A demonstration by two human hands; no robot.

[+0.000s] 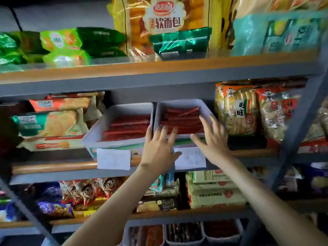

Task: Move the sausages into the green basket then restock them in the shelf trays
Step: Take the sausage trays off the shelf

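**Both hands flat and open at the right sausage tray, nothing gripped**

Nothing is being held at all. The left hand (159, 146) is spread wide with straight fingers, and its fingertips (159, 130) are laid at the front edge of the right tray (179, 104). Whether they're pressed on the rim or on the front sausages can't be told from here. The right hand (212, 139) is opened the same way. Its thumb is stretched along the front rim and its longer fingers are reached in over the tray's right side.

The sausages (181, 118), red and in long wrappers, are stacked lying flat inside that tray, at 12 o'clock from the two hands. The tray is parked on the middle shelf and looks tipped down toward the front.

Just beside it at 9 o'clock a left tray (95, 134) is set, walls nearly touching, with a second lot of sausages (127, 125) laid flat in it. A paper label (113, 158) is stuck on the front under the left tray. A second label (190, 158) is seen at 6 o'clock under the right tray, between the wrists.

Further out, rice cracker bags (236, 110) are stood at 3 o'clock of the right tray. Biscuit packs (53, 121) are piled at 9 o'clock of the left one. A big bread bag (165, 16) is propped on the shelf above at 12 o'clock. Lower bins (185, 242) with reddish-brown sticks are found way down at 6 o'clock, but it's too blurry there to say more.
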